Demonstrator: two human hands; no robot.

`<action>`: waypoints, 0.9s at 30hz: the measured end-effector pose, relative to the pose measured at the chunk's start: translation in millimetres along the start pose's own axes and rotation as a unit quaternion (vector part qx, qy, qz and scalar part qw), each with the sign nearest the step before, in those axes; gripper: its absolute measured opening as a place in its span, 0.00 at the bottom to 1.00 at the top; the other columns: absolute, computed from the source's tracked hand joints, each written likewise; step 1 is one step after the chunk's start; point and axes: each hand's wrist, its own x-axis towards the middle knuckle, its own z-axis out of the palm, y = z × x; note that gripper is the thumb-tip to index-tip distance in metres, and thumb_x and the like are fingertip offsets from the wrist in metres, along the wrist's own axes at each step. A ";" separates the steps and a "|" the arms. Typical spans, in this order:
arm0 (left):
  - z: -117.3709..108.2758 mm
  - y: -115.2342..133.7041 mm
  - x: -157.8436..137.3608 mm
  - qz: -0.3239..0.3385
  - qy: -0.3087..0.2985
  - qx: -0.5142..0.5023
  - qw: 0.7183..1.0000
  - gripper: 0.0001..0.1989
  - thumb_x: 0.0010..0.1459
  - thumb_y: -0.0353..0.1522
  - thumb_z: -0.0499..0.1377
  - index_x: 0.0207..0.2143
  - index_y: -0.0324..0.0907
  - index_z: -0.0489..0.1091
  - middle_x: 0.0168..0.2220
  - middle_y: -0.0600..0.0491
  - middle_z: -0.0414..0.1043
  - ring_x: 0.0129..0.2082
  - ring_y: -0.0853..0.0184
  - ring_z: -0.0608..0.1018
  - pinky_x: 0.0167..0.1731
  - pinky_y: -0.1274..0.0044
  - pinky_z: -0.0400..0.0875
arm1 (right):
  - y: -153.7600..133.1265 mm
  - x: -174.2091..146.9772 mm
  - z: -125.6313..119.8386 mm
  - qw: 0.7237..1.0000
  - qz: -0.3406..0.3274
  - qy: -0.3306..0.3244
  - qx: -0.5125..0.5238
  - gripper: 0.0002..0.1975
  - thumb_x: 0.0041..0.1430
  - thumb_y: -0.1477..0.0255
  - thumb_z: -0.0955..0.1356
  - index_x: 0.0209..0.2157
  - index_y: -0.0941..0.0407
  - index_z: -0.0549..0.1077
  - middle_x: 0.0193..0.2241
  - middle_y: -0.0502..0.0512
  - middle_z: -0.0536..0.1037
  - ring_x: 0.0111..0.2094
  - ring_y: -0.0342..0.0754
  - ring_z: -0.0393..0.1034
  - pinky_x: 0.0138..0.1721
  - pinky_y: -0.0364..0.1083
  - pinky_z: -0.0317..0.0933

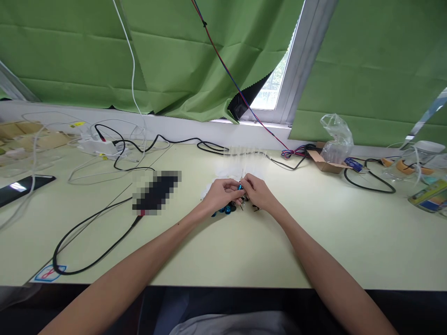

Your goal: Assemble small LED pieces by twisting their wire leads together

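Note:
Close together over the table, both hands meet at a small shiny blue piece whose exact kind I cannot make out. My left hand is closed, with thumb and fingers pinching that piece. From the other side, my right hand has its fingertips pressed on the same spot, where a thin upright sliver shows above them. Beneath and beside the hands lie several small round blue and black parts, partly hidden by the fingers. Just behind stands a clear plastic container.
A pixelated dark device with a looping black cable lies left on the table. A black phone-like slab and a white power strip are further left. At right are a small cardboard box and a yellow-green can.

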 end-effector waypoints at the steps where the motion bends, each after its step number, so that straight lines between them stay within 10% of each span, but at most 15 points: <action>1: -0.1 -0.5 0.3 -0.002 0.000 -0.005 1.000 0.19 0.47 0.40 0.68 0.38 0.37 0.73 0.28 0.50 0.77 0.27 0.64 0.80 0.33 0.72 0.76 | 0.3 0.2 0.1 1.000 -0.002 0.002 0.002 0.14 0.65 0.63 0.58 0.25 0.53 0.58 0.20 0.45 0.65 0.24 0.44 0.59 0.30 0.44 0.53; 27: 1.5 7.1 -1.9 -0.017 0.010 -0.087 0.996 0.21 0.48 0.44 0.68 0.38 0.37 0.74 0.28 0.50 0.74 0.28 0.67 0.79 0.35 0.73 0.75 | -0.6 1.5 -2.8 0.993 0.009 0.109 0.049 0.17 0.63 0.58 0.61 0.28 0.55 0.71 0.17 0.46 0.64 0.20 0.43 0.57 0.25 0.43 0.52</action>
